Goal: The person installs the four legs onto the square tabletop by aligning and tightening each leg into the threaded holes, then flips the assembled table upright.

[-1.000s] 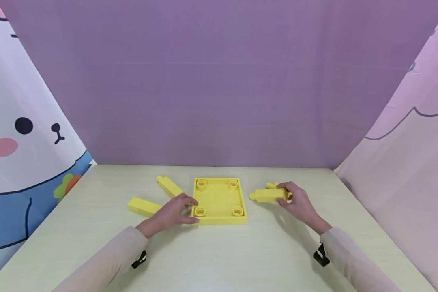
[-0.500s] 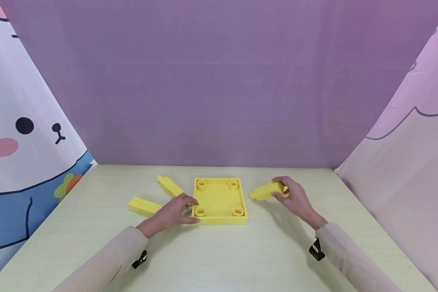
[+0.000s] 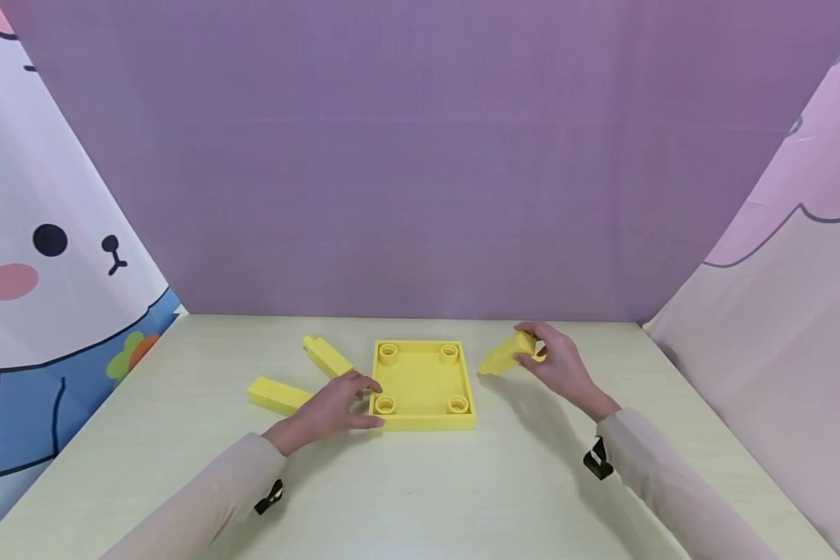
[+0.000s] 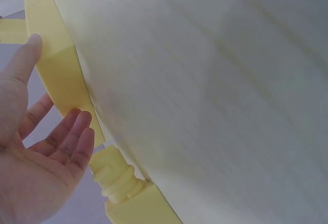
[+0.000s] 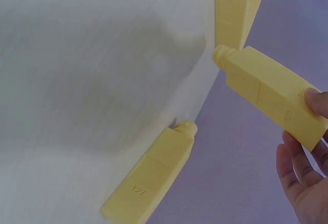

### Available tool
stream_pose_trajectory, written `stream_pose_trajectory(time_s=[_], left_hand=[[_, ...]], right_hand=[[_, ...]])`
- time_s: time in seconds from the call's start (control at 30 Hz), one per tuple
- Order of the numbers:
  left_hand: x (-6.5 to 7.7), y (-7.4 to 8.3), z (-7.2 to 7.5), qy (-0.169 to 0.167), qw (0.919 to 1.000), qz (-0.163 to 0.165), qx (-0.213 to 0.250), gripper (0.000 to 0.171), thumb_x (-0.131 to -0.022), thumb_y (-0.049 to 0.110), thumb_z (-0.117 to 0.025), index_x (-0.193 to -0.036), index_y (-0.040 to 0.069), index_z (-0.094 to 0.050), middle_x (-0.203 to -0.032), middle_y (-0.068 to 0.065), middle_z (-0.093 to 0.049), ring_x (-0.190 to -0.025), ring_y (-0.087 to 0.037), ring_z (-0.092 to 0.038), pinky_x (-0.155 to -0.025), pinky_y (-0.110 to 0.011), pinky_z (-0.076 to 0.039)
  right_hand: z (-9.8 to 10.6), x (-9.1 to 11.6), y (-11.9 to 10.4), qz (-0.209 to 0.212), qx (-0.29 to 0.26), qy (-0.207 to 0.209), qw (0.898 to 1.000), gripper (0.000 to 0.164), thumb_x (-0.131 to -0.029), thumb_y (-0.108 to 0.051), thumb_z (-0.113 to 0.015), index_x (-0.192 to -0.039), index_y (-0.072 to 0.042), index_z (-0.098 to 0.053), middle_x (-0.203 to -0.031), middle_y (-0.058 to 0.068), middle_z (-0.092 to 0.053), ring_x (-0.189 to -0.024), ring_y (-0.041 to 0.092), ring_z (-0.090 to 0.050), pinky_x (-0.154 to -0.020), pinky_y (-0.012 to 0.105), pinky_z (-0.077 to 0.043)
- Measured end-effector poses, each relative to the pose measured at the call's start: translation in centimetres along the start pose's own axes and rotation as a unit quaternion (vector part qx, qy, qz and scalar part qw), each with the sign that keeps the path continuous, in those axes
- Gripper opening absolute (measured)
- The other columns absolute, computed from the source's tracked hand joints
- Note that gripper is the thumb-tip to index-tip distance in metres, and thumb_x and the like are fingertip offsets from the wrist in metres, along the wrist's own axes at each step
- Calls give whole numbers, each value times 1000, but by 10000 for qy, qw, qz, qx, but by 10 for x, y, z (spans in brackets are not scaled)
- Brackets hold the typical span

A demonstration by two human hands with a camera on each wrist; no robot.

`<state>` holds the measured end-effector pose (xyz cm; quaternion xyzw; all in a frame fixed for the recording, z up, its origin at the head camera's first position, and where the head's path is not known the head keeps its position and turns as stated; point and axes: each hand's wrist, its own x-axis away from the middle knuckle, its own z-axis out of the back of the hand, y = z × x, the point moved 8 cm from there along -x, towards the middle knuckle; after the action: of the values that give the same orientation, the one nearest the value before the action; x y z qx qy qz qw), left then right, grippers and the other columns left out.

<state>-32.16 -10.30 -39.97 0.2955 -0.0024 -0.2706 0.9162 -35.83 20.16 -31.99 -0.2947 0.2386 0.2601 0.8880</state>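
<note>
A yellow square panel (image 3: pixel 420 381) lies on the table, showing a raised rim and a round socket in each corner. My left hand (image 3: pixel 332 404) holds its near-left corner, thumb at the front wall and fingers along the left side. To the panel's right, my right hand (image 3: pixel 560 364) grips a yellow square-sided leg (image 5: pixel 271 88) by its plain end. That leg's threaded end points toward the panel, tilted down. Another leg (image 5: pixel 154 172), marked 127, lies on the table below it in the right wrist view; my hand and the held leg mostly hide it in the head view.
Two more yellow legs lie left of the panel, a rear leg (image 3: pixel 327 356) and a front leg (image 3: pixel 278 395) partly behind my left hand. A purple backdrop (image 3: pixel 406 155) rises along the far edge of the pale table (image 3: pixel 406 490). Printed cloths hang at both sides.
My right hand has lifted the leg's plain end and moved slightly left and away from me, so the leg tilts more steeply. My left hand stays at the panel's corner.
</note>
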Motion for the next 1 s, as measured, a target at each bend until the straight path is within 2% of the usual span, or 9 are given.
stream_pose_trajectory(time_s=[0.23,0.5,0.83,1.0], left_hand=[[0,0,-1,-13,10000,-50,25,52,-75,40,-72,-113,7,-59,-109,-7,-56,-97,-23,-55,-81,-37,-48],[0,1,-1,-15,10000,-86,-27,51,-75,39,-72,-112,7,-59,-108,-6,-57,-96,-23,-55,-81,-37,-48],[1,-1,0,40,10000,-59,-52,51,-75,41,-72,-112,7,-60,-108,-5,-57,-96,-23,-55,-81,-36,-48],[1,-1,-1,6,10000,-65,42,52,-75,41,-72,-113,7,-59,-109,-6,-56,-97,-23,-54,-81,-37,-48]], right_hand=[[-5,-12,-7,-61,-145,-91,9998,41,-72,-5,-76,-109,2,-59,-96,14,-64,-82,22,-58,-60,34,-50],[-11,-27,-13,11,-283,-155,9995,40,-75,-6,-74,-112,-2,-60,-99,13,-63,-86,23,-57,-60,27,-49],[-20,-48,-22,1,-355,-371,9987,40,-79,-10,-70,-118,-6,-59,-110,12,-62,-83,20,-54,-64,30,-51],[-23,-58,-29,26,-441,-433,9981,41,-80,-8,-69,-119,-5,-59,-110,13,-61,-80,22,-53,-65,31,-52]])
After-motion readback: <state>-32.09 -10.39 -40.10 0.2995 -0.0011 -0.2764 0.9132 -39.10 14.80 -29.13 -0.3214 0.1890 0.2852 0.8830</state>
